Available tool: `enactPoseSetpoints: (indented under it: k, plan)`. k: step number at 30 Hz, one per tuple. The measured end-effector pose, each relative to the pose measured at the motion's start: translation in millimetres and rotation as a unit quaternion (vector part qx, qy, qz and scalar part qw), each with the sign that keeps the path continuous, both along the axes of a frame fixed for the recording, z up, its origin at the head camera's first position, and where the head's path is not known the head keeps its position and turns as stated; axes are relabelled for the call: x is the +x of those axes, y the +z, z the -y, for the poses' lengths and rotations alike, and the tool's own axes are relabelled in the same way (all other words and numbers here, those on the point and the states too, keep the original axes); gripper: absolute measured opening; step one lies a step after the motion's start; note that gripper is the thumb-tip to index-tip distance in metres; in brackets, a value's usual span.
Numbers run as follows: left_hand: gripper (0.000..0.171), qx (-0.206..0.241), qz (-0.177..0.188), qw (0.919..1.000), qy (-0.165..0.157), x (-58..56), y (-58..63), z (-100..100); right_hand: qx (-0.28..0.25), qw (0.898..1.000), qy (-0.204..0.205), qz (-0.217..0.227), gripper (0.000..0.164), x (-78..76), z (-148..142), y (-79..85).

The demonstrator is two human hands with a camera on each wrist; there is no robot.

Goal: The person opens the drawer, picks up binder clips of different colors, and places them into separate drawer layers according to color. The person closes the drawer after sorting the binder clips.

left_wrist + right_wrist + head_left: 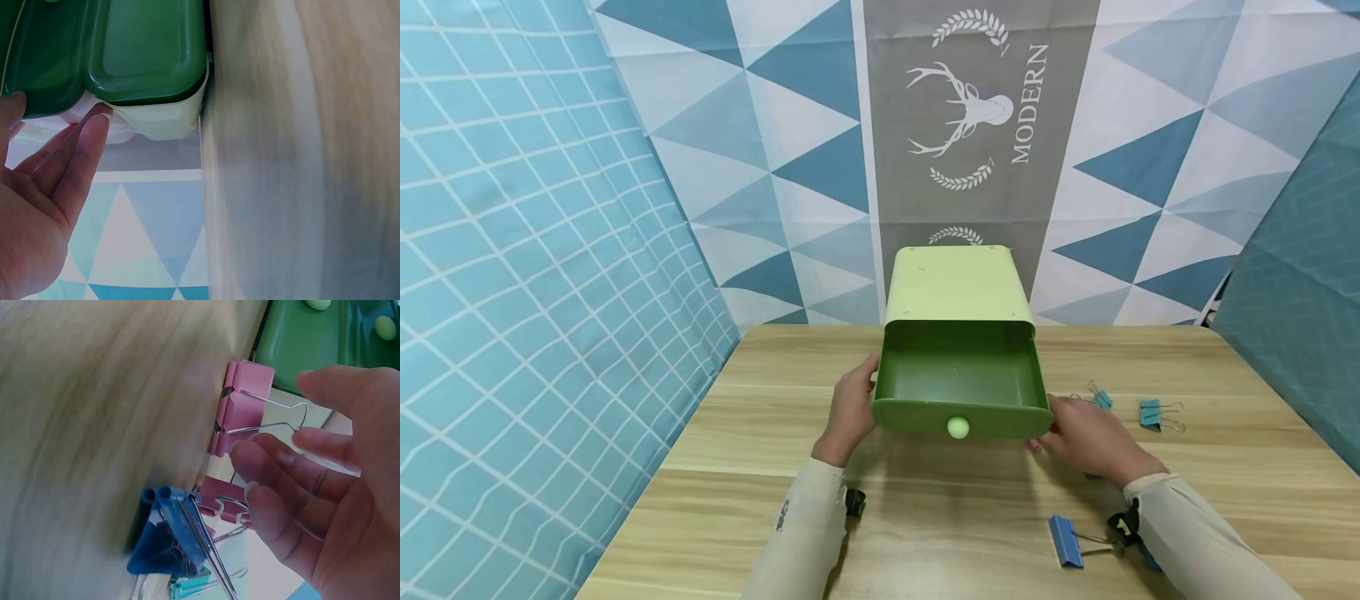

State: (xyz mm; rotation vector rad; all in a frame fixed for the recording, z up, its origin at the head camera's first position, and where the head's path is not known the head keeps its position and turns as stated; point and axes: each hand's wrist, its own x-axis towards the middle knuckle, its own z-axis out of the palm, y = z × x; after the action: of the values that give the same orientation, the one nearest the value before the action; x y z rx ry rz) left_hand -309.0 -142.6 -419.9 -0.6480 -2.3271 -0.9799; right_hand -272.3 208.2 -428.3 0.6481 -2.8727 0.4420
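Note:
A pale green cabinet point(958, 283) stands against the back wall with its dark green drawer point(958, 375) pulled out, the inside bare. My left hand point(852, 408) holds the drawer's left side near the front: in the left wrist view the thumb lies over the drawer's edge, the other fingers beside it. At the drawer's right front corner is my right hand point(1086, 437), fingers loosely bent, thumb apart from them. In the right wrist view nothing shows between them except the handle of a pink binder clip point(249, 397) close to the fingertips; contact cannot be told.
A blue binder clip point(1066, 542) lies beside the right sleeve. Teal binder clips point(1151, 415) rest right of the cabinet. A second, darker pink clip point(219, 494) stands behind the blue one in the right wrist view. Below the pulled-out drawer is a pushed-in green drawer point(150, 50).

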Motion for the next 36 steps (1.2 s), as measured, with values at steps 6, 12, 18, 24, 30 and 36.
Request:
enactPoseSetpoints:
  k: [6,12,18,24,30,36]
  plan:
    - [0.049,0.001,0.001,1.0000,0.001,-1.4,-1.0,0.1,-0.004,1.000,-0.002,0.008,0.015,-2.1,3.5,0.7]
    - [0.046,0.002,-0.005,1.0000,0.002,-1.9,-1.6,0.2,-0.002,1.000,-0.003,0.015,0.023,-4.2,5.8,1.3]
    - [0.045,-0.001,-0.019,0.9998,0.005,-1.2,-0.9,-0.3,0.005,1.000,-0.015,0.022,0.030,-3.8,6.3,0.3]
    - [0.044,0.001,-0.018,0.9998,0.002,-1.3,-0.9,-0.7,0.002,0.998,-0.032,0.046,0.025,-2.6,3.6,1.8]
    - [0.044,0.003,-0.013,0.9999,0.004,-1.7,-1.3,-0.8,-0.021,0.996,-0.061,0.059,0.016,0.9,-5.2,8.0]
    - [0.044,0.001,-0.007,0.9999,0.013,-2.9,-1.9,-1.4,-0.066,0.993,-0.065,0.069,0.029,3.6,-16.2,12.5]
